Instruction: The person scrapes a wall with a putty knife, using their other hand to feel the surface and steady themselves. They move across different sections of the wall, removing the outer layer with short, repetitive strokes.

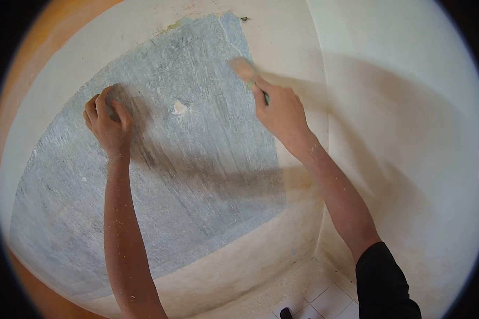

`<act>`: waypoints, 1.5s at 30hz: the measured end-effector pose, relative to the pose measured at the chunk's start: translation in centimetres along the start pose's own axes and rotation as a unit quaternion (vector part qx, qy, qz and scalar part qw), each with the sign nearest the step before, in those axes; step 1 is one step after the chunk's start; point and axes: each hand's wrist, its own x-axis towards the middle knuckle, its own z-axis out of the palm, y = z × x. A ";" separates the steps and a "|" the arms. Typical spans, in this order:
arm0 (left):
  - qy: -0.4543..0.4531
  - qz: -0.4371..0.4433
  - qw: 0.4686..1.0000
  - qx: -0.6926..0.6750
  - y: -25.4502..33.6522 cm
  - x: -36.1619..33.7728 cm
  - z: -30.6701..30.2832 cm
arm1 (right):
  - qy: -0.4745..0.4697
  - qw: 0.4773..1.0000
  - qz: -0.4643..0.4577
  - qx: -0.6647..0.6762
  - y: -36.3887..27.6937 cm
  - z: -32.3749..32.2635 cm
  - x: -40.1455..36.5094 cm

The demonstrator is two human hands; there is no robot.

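My right hand [283, 109] is closed around the green handle of a scraper [242, 69]. The scraper's blade, slightly blurred, lies at the upper right of a grey-blue patch of wall [213, 138], close to a thin pale strip along that edge. Over on the left side of the patch is my left hand [109, 119], its curved fingers apart and the fingertips at the wall surface. Nothing shows between its thumb and fingers. Light specks of dust cling to both forearms.
Cream-coloured wall [298, 37] borders the grey patch, and a side wall [399, 133] meets it at a corner on the right. A small white chipped spot [180, 108] marks the patch. Below are floor tiles [330, 300] with scattered debris.
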 end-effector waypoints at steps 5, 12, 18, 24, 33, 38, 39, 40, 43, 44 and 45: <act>-0.008 -0.008 1.000 -0.002 0.4 -0.2 -0.1 | 0.030 0.999 -0.014 -0.022 0.4 0.6 0.2; -0.027 -0.015 0.999 0.012 0.6 -0.3 -0.3 | 0.035 0.998 -0.035 -0.025 -0.1 0.4 1.5; -0.064 -0.039 0.997 0.024 4.3 -6.4 -1.3 | 0.014 0.999 -0.032 -0.014 -0.4 -0.1 1.4; -0.078 -0.038 0.996 0.029 5.3 -7.5 -1.4 | 0.016 0.998 -0.050 -0.045 0.1 1.2 0.1; -0.092 -0.025 0.993 0.068 5.4 -7.6 -1.5 | 0.009 0.996 -0.071 -0.046 -1.1 0.7 1.6; -0.092 -0.029 0.992 0.075 5.3 -7.7 -1.5 | -0.018 0.998 -0.054 -0.012 -0.9 0.4 1.7; -0.094 -0.026 0.993 0.074 5.3 -7.7 -1.5 | 0.022 0.997 -0.074 -0.013 -1.3 0.5 3.0; -0.096 -0.023 0.993 0.072 5.3 -7.7 -1.5 | 0.060 0.994 -0.091 -0.016 -1.6 0.5 4.1; -0.097 -0.030 0.992 0.072 5.3 -7.6 -1.4 | 0.099 0.992 -0.075 -0.017 -2.4 -0.1 7.8; -0.099 -0.033 0.992 0.074 5.4 -7.6 -1.4 | 0.097 0.992 -0.076 -0.017 -2.4 -0.5 8.0; -0.104 -0.035 0.991 0.076 5.4 -7.7 -1.6 | 0.076 0.994 -0.072 -0.016 -2.1 -1.0 7.9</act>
